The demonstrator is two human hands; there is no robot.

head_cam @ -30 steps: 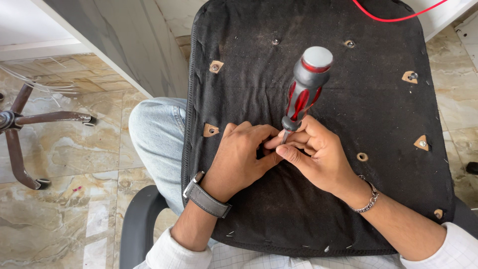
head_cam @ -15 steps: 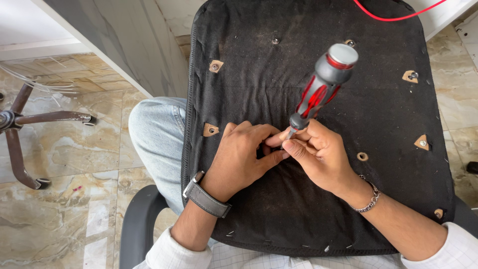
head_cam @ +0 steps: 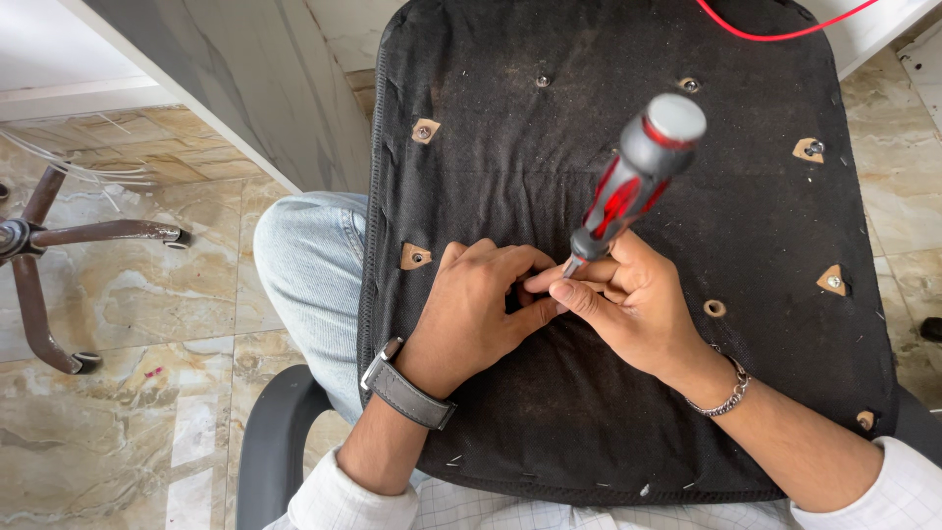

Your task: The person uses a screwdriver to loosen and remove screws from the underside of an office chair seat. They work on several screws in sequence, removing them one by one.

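Both hands meet mid-seat: left hand (head_cam: 471, 309) curled, steadying the tip, right hand (head_cam: 628, 299) pinching the screwdriver (head_cam: 633, 172) shaft; next, seat tip squarely.

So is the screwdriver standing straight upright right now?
No, the screwdriver leans, its grey cap toward the upper right, with the right hand pinching its shaft beside the left hand.

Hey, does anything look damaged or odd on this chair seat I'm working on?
Yes. The black fabric is torn open around several screw holes, baring brown board, as at the left patch. It is dusty, and the screwdriver in the right hand stands tilted, not upright.
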